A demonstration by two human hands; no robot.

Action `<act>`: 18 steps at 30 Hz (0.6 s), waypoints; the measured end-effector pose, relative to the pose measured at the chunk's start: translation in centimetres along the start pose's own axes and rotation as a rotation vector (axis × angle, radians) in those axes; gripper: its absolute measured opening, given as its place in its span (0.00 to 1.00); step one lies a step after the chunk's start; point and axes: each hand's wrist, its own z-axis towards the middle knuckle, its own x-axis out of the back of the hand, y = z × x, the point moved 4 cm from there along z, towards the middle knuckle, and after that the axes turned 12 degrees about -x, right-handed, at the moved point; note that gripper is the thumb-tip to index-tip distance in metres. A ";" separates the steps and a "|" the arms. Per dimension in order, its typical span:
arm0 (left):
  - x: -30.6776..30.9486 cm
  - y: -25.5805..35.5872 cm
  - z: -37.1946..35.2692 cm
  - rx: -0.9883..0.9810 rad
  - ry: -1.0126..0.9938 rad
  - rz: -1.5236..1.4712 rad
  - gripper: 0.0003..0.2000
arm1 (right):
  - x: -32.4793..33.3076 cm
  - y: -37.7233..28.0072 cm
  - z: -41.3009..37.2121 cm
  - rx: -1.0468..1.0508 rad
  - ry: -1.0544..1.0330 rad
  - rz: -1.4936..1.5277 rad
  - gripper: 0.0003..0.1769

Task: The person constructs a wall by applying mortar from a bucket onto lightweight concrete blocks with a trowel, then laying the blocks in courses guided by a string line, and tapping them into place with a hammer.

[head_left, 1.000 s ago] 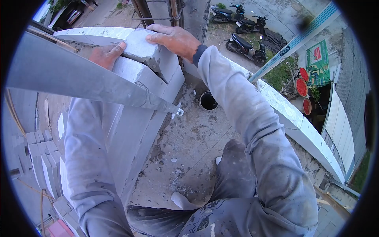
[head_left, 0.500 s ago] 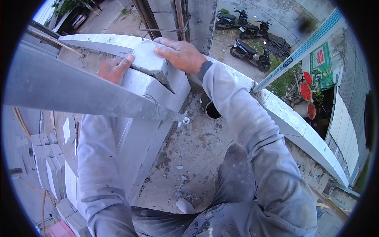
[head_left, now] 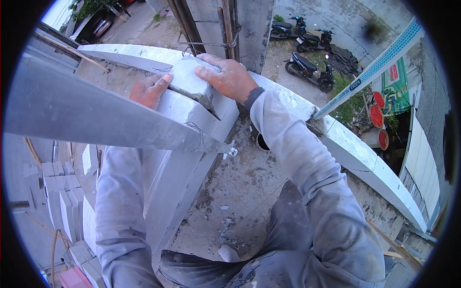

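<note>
A cut piece of white lightweight concrete block sits at the far end of the white block wall, beside the rusty steel bars. My right hand grips its right side, thumb on the top face and fingers over the far edge. At its left side is my left hand, thumb pressed to the block's edge and the other fingers partly hidden. A dark gap shows between the piece and the neighbouring wall block.
A long metal bar crosses in front of my left forearm. Rusty steel bars stand behind the block. A low white block wall curves off to the right, with a blue-patterned pole over it. Stacked blocks lie lower left; motorbikes stand below.
The whole view has shifted slightly, so things appear a little farther right and lower. Both hands stay on the block piece, which shows little movement against the wall.
</note>
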 end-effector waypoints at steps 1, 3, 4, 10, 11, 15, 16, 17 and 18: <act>0.0 0.0 -0.1 0.000 0.000 0.000 0.22 | 0.0 0.1 0.1 0.028 0.014 0.000 0.34; -0.1 0.3 -0.3 0.024 0.000 -0.004 0.22 | 0.2 -0.1 0.0 0.008 0.005 -0.001 0.36; -0.2 0.5 -0.3 0.024 0.000 -0.004 0.22 | 0.2 -0.2 -0.1 -0.012 -0.005 -0.001 0.37; 0.1 0.0 -0.1 0.023 0.000 -0.011 0.22 | 0.3 -0.8 -0.2 -0.008 -0.010 -0.042 0.37; 0.1 0.0 -0.1 0.022 0.016 -0.004 0.22 | 0.3 -1.0 -0.2 -0.004 -0.010 -0.044 0.37; 0.3 -0.2 0.0 0.048 0.010 -0.017 0.21 | 0.0 -0.7 -0.1 -0.015 -0.004 -0.067 0.37; 0.1 -0.3 0.0 0.048 0.012 -0.026 0.21 | 0.0 -0.5 0.0 -0.006 0.009 -0.059 0.37; 0.0 -0.5 0.0 0.071 0.020 -0.054 0.21 | 0.3 -0.6 -0.1 -0.010 0.006 -0.065 0.37; 0.1 -0.7 -0.1 0.095 0.031 -0.078 0.21 | 0.4 -0.8 -0.3 -0.019 -0.021 -0.052 0.37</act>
